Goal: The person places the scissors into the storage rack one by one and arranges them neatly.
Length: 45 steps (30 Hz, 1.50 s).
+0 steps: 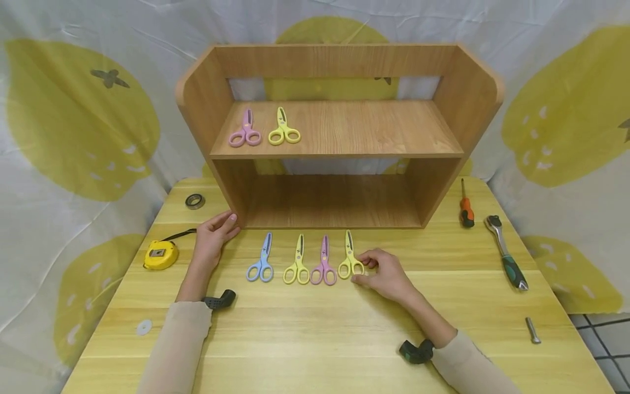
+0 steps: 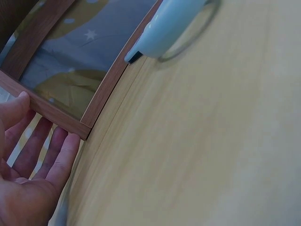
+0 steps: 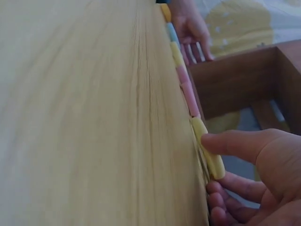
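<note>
My left hand touches the lower left front edge of the wooden shelf, thumb at the edge and fingers fairly straight against its outer side. My right hand pinches the handle loops of the rightmost yellow scissors between thumb and index finger; they lie on the table. To their left, in a row, are pink scissors, yellow scissors and blue scissors. Other pink scissors and yellow scissors lie on the upper board, points toward the back.
At the left are a black ring, a yellow tape measure and a white disc. On the right lie an orange-handled screwdriver, a green-handled ratchet wrench and a bolt. A lemon-patterned cloth hangs around the table.
</note>
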Available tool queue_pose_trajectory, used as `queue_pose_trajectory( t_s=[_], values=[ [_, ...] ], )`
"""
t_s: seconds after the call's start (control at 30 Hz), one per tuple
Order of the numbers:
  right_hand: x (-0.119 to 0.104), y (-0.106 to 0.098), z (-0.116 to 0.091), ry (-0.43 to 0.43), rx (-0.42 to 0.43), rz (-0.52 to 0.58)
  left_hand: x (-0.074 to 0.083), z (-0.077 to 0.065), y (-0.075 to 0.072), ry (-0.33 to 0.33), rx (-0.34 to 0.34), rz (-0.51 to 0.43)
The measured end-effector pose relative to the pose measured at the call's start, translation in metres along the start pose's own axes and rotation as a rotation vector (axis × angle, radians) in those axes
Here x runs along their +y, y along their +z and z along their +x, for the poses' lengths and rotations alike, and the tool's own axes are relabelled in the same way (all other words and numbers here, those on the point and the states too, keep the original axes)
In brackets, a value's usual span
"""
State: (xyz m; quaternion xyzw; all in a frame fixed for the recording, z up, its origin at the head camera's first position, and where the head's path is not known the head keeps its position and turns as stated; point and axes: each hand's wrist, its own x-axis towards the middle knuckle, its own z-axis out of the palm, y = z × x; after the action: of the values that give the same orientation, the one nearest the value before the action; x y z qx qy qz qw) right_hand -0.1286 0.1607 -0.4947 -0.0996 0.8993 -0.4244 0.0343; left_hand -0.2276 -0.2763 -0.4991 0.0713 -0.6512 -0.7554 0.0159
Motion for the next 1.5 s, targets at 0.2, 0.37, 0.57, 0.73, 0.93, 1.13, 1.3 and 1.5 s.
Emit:
queue_pose_trajectory(
  t_s=[0.2, 0.37, 0.57, 0.73, 0.93, 1.13, 1.3, 1.5],
  values=[
    [-0.002, -0.007, -0.005, 0.046, -0.043, 0.086, -0.001, 0.0, 0.002, -0.015, 0.003, -0.004],
    [0.0, -0.011, -0.007, 0.101, -0.094, 0.186, -0.002, -0.001, 0.003, -0.032, 0.005, -0.004],
    [0.003, -0.014, -0.008, 0.083, -0.144, 0.283, -0.003, 0.0, 0.002, -0.034, 0.006, -0.005],
    [-0.004, -0.021, -0.009, 0.084, -0.155, 0.316, -0.005, 0.002, 0.0, -0.02, 0.017, -0.002],
    [-0.02, -0.038, -0.008, 0.03, -0.126, 0.341, -0.005, 0.002, -0.001, -0.015, 0.019, 0.011],
    [-0.044, -0.06, -0.007, -0.011, -0.115, 0.38, -0.002, 0.001, 0.0, -0.016, 0.018, 0.02],
    [-0.07, -0.078, -0.006, -0.081, -0.101, 0.451, -0.002, 0.001, -0.001, -0.016, 0.017, 0.015],
    [-0.104, -0.098, 0.004, -0.169, -0.059, 0.489, 0.0, 0.0, -0.001, -0.026, 0.018, 0.016]
  ],
)
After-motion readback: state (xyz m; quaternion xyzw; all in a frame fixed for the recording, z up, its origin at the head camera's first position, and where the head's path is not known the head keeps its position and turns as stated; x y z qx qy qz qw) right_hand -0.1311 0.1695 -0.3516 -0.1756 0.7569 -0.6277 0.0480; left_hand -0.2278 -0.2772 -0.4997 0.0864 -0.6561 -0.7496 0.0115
